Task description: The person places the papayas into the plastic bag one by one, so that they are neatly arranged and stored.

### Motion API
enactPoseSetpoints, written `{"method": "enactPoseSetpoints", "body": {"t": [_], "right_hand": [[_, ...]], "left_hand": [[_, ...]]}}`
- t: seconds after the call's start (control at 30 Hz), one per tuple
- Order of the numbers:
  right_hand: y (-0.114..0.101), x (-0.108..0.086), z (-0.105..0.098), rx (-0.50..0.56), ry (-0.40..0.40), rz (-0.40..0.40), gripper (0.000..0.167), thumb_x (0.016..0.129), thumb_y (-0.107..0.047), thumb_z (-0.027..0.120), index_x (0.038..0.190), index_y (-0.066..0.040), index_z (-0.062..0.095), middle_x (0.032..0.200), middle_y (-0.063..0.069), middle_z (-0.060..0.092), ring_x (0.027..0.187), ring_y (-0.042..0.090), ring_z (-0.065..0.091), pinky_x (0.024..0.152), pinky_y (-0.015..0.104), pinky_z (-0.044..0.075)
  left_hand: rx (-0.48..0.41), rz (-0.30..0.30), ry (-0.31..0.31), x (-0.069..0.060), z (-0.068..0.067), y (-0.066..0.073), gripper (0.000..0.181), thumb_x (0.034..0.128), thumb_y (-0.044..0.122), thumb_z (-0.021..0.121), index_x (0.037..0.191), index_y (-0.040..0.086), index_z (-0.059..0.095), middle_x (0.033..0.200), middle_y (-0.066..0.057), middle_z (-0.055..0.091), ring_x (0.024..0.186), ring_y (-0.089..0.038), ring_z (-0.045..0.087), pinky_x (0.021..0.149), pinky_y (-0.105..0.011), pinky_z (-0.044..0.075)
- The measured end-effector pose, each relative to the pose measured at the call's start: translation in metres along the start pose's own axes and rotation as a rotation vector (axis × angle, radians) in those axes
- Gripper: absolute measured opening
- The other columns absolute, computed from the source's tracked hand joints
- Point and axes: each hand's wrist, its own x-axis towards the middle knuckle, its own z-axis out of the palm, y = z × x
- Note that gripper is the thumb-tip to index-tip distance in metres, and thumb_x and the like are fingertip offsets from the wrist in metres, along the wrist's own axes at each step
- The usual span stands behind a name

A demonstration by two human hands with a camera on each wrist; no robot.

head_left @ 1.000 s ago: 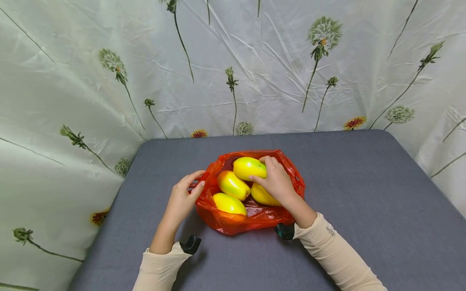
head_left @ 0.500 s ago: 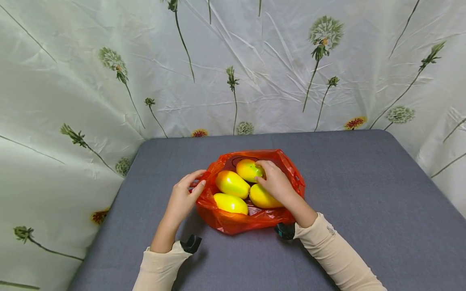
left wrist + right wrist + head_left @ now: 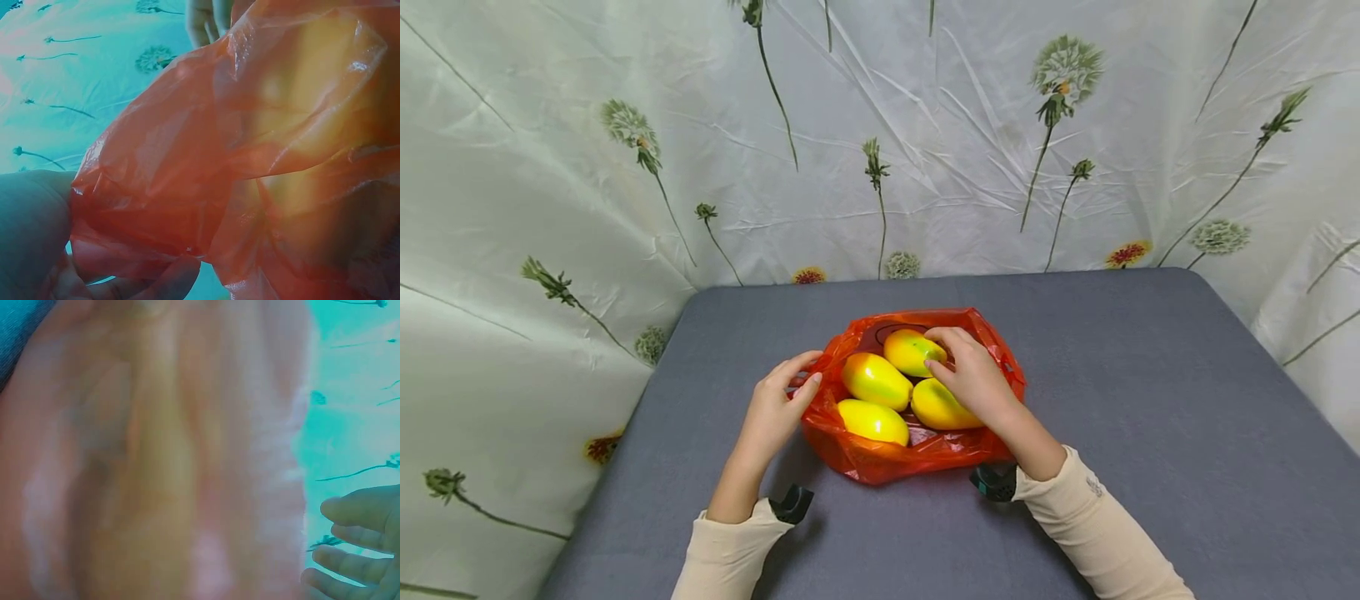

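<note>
A red plastic bag (image 3: 880, 465) lies with its mouth spread wide on the grey table, several yellow mangoes inside. My left hand (image 3: 778, 407) pinches the bag's left edge between thumb and fingers; the left wrist view shows the thin red film (image 3: 153, 169) between them. Over the bag's right side is my right hand (image 3: 976, 377), fingers relaxed beside the red-blushed back mango (image 3: 908, 352). In the right wrist view its fingers look loosely extended. Below that hand lies the right mango (image 3: 942, 406), partly covered. The left mango (image 3: 876, 381) and front mango (image 3: 872, 422) rest nearby.
Grey table (image 3: 1120, 400) surrounds the bag on all sides. A pale floral curtain (image 3: 970, 167) hangs behind the table and along the left. Black wrist cameras (image 3: 793, 504) sit at both cuffs.
The back mango has come down from the right hand to rest among the others in the bag. The right fingers have loosened from it. The left hand stays at the bag's edge.
</note>
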Motion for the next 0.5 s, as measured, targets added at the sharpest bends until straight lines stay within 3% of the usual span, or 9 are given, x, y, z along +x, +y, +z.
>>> {"method": "enactPoseSetpoints", "body": {"t": [0.27, 0.37, 0.5], "right_hand": [[-0.008, -0.01, -0.016, 0.047, 0.079, -0.115, 0.038, 0.082, -0.01, 0.065, 0.118, -0.005, 0.054, 0.117, 0.008, 0.052, 0.107, 0.023, 0.049, 0.086, 0.04, 0.043], [-0.011, -0.012, -0.024, 0.036, 0.132, -0.189, 0.038, 0.081, -0.009, 0.066, 0.117, -0.004, 0.054, 0.115, 0.007, 0.053, 0.105, 0.021, 0.051, 0.086, 0.039, 0.044], [-0.012, -0.015, -0.038, -0.012, 0.197, -0.277, 0.04, 0.08, -0.008, 0.068, 0.117, -0.002, 0.054, 0.115, 0.009, 0.054, 0.106, 0.022, 0.051, 0.086, 0.039, 0.043]], "left_hand": [[0.031, 0.012, 0.0, 0.001, -0.004, 0.0, 0.033, 0.0861, 0.015, 0.06, 0.119, 0.011, 0.058, 0.105, -0.008, 0.058, 0.089, -0.02, 0.056, 0.072, -0.037, 0.049], [0.064, 0.043, 0.021, 0.0, -0.009, 0.003, 0.035, 0.0869, 0.02, 0.06, 0.121, 0.011, 0.056, 0.111, -0.008, 0.056, 0.092, -0.021, 0.053, 0.07, -0.036, 0.048], [0.122, 0.093, 0.021, -0.001, -0.016, 0.01, 0.041, 0.0881, 0.027, 0.057, 0.126, 0.013, 0.052, 0.125, -0.008, 0.048, 0.107, -0.025, 0.046, 0.078, -0.041, 0.047]]}}
